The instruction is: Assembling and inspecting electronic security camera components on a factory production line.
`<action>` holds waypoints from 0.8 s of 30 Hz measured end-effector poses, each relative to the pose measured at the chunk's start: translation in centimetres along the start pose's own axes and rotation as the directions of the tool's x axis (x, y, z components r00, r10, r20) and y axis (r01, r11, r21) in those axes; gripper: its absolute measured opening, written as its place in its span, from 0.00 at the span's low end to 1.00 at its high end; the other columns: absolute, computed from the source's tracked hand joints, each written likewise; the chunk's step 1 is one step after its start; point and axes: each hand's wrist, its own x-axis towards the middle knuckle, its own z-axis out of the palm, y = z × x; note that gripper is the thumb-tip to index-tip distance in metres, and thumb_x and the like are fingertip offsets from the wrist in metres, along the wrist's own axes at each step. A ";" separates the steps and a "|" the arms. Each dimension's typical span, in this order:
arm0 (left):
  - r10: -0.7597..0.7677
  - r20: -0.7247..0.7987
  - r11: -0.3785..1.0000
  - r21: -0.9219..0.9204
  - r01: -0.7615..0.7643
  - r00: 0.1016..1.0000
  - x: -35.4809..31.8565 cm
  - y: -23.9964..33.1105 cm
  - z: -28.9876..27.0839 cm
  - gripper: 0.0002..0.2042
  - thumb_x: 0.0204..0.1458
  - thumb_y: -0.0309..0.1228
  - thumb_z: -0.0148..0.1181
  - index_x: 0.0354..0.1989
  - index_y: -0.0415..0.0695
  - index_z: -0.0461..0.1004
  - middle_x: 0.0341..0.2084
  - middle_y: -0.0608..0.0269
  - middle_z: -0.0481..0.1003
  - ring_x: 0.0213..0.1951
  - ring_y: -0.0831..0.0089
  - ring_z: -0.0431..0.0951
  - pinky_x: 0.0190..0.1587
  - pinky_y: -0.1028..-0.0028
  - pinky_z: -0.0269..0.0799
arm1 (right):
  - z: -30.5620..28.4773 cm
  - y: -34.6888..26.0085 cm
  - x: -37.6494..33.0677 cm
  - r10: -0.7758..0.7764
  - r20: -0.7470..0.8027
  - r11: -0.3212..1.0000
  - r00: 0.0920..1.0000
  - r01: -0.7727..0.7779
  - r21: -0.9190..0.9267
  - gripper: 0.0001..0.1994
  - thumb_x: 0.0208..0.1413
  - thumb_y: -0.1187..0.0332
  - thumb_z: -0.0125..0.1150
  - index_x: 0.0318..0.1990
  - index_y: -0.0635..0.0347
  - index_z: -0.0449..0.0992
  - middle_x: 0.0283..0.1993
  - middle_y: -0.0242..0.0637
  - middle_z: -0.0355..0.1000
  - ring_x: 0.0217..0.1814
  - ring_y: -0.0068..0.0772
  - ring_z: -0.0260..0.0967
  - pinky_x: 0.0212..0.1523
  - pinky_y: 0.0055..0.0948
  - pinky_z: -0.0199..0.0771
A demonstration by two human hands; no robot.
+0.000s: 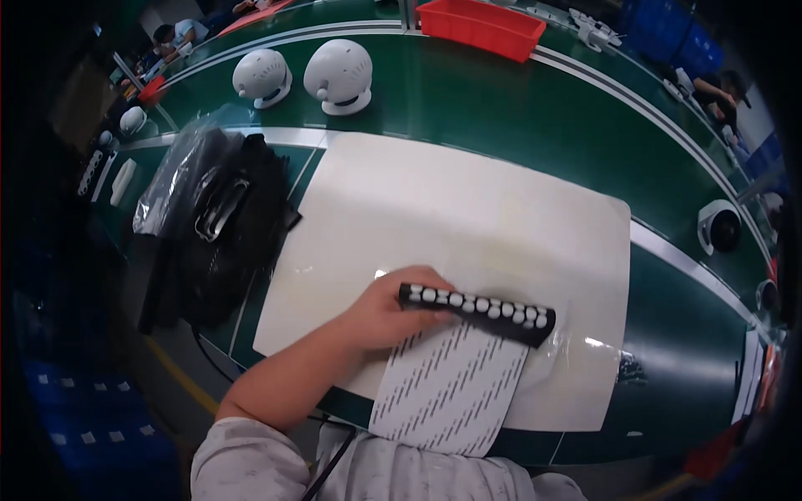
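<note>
My left hand (398, 311) reaches in from the lower left, its fingers closed round the left end of a black strip with white round dots (478, 307). The strip lies slanted over a pale work mat (468, 196). Beneath it a white sheet with diagonal rows of print (451, 388) runs down toward the mat's near edge; whether the two are joined I cannot tell. Clear, shiny film (547, 359) shows by the strip's right end. My right hand is not in view; only a bit of sleeve shows at the lower edge.
A black bag (242, 242) and clear plastic (171, 188) lie left of the mat. Two white rounded devices (338, 77) on bases stand behind it, with a red tray (482, 27) farther back. Another white device with a black front (718, 227) is at the right. People work in the distance.
</note>
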 end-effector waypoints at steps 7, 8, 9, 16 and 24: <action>-0.255 -0.119 0.955 -0.187 0.231 0.960 0.1 0.5 0.3 0.11 0.43 0.22 0.56 0.37 0.39 0.66 0.31 0.61 0.71 0.36 0.74 0.71 0.41 0.73 0.68 | 2.5 3.3 -3.4 -0.091 -0.034 0.991 0.995 0.088 -0.097 0.20 0.56 0.68 0.38 0.57 0.62 0.53 0.60 0.42 0.50 0.62 0.36 0.46 0.60 0.28 0.46; -0.263 -0.116 0.944 -0.235 0.230 0.958 0.0 0.8 0.7 0.11 0.44 0.22 0.55 0.38 0.39 0.66 0.31 0.60 0.71 0.36 0.73 0.71 0.40 0.73 0.68 | 3.0 3.9 -4.1 -0.101 -0.041 0.990 0.994 0.096 -0.104 0.20 0.56 0.68 0.38 0.57 0.62 0.53 0.60 0.42 0.50 0.62 0.36 0.46 0.60 0.28 0.46; -0.270 -0.112 0.932 -0.281 0.230 0.956 -0.1 1.0 1.0 0.12 0.45 0.22 0.55 0.39 0.38 0.66 0.32 0.60 0.71 0.35 0.73 0.71 0.39 0.73 0.68 | 3.5 4.4 -4.8 -0.112 -0.048 0.988 0.993 0.106 -0.111 0.20 0.56 0.68 0.38 0.57 0.62 0.53 0.60 0.42 0.50 0.62 0.36 0.46 0.60 0.28 0.46; -0.178 -0.047 0.931 -0.331 0.152 0.983 -0.4 -0.4 -0.4 0.14 0.45 0.22 0.54 0.42 0.36 0.65 0.35 0.57 0.71 0.37 0.70 0.72 0.40 0.70 0.69 | 4.2 3.1 -6.4 -0.249 -0.052 0.940 0.967 0.228 -0.253 0.20 0.56 0.68 0.38 0.57 0.62 0.53 0.60 0.42 0.51 0.62 0.36 0.47 0.59 0.28 0.47; -0.097 -0.021 0.988 -0.121 0.094 0.995 0.1 -1.3 -1.0 0.12 0.45 0.22 0.54 0.39 0.39 0.65 0.32 0.57 0.71 0.35 0.69 0.73 0.40 0.70 0.70 | 3.1 0.4 -4.9 -0.290 0.095 0.870 0.952 0.304 -0.389 0.20 0.56 0.69 0.39 0.57 0.62 0.54 0.59 0.43 0.52 0.61 0.36 0.48 0.59 0.28 0.47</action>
